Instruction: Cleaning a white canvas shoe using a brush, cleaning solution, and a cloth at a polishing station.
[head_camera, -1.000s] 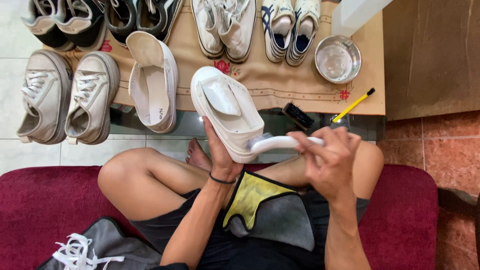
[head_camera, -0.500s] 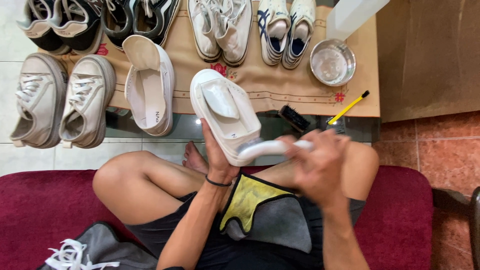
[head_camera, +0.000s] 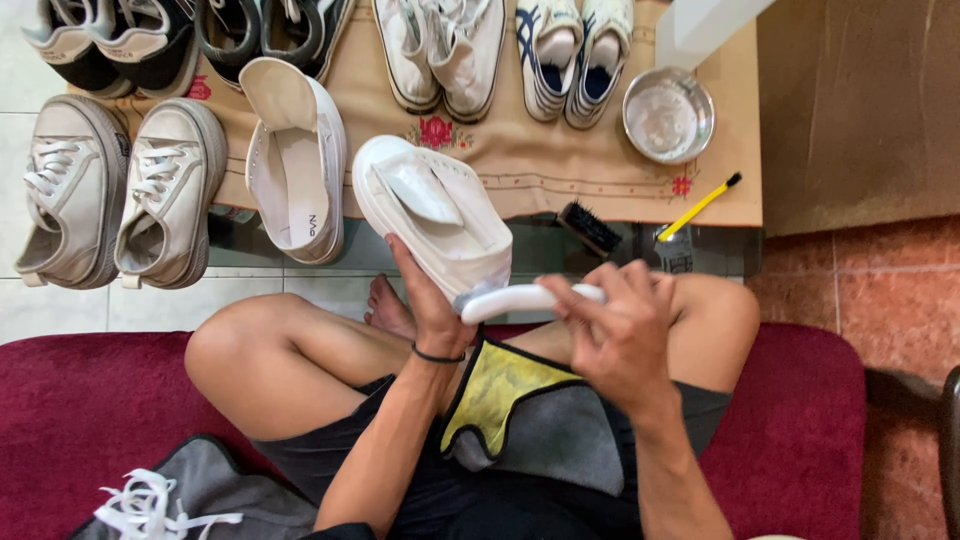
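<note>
L hand (head_camera: 425, 300) gripping white shoe (head_camera: 435, 225) from below, over lap — R hand (head_camera: 620, 335) clenching white brush (head_camera: 515, 298), bristle end touching shoe's heel. Yellow-grey cloth (head_camera: 520, 405) lying on thigh.

The left hand (head_camera: 430, 300) reaches up from a bent forearm, palm turned inward, fingers curled in a firm grip, a thin dark band round the wrist. The right hand (head_camera: 620, 335) sits level beside it, fingers wrapped closed, thumb pointing left, wrist bent. Both forearms rise from the lap over crossed bare legs.
</note>
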